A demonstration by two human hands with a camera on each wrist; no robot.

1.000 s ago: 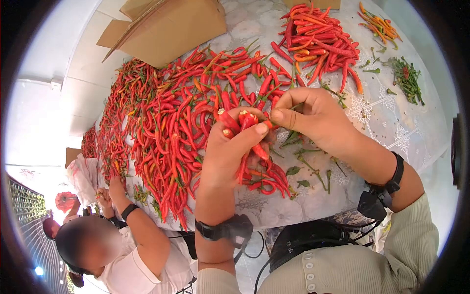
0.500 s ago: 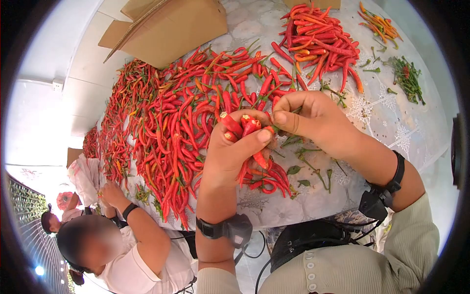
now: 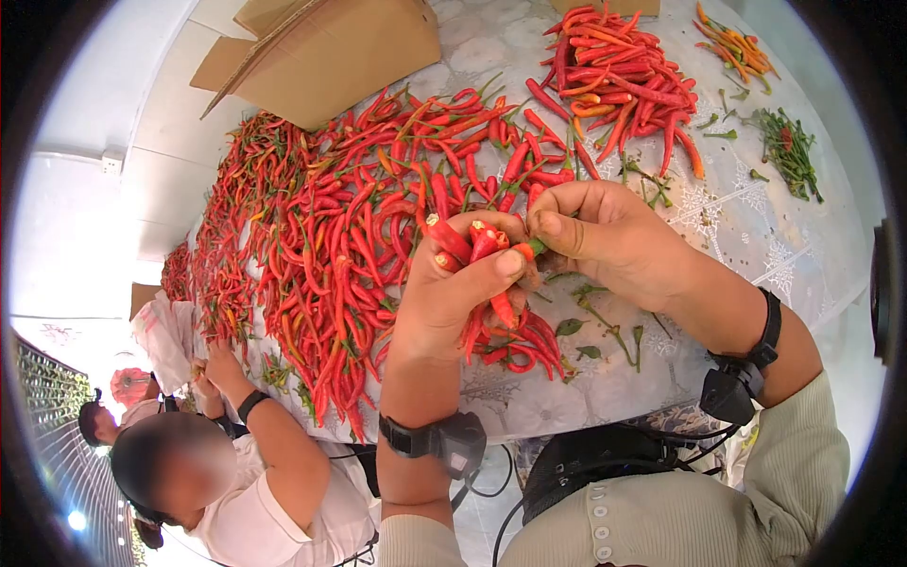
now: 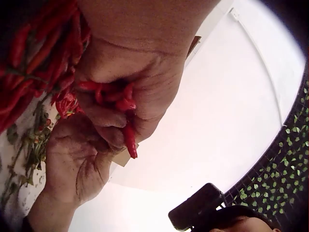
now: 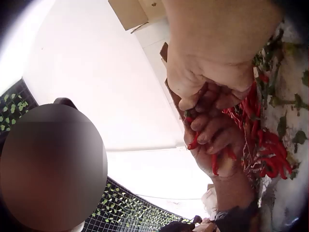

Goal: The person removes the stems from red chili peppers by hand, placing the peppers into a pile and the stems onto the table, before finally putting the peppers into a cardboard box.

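My left hand (image 3: pixel 430 317) grips several red chillies (image 3: pixel 486 241), their pale, stemless ends showing above the curled fingers. One chilli tip (image 4: pixel 130 142) pokes out below that fist in the left wrist view. At the left thumb tip is another chilli with a green cap (image 3: pixel 538 246). Thumb and fingers of my right hand (image 3: pixel 609 241) pinch at this green end, close against the left hand. In the right wrist view the same two hands meet around a chilli (image 5: pixel 193 141). Beneath them lie more red chillies (image 3: pixel 534 345) on the patterned tablecloth (image 3: pixel 529 411).
A broad heap of chillies (image 3: pixel 331 255) spreads to the left, with a cardboard box (image 3: pixel 350 61) behind it. Farther right are a red chilli pile (image 3: pixel 628 80), orange chillies (image 3: pixel 746 57) and green stems (image 3: pixel 794 161). Another person (image 3: pixel 274 491) sits at the left.
My right hand has shifted slightly, and the chilli's green end now shows more clearly between the hands. My left hand keeps its hold. The other person's hands have moved a little.
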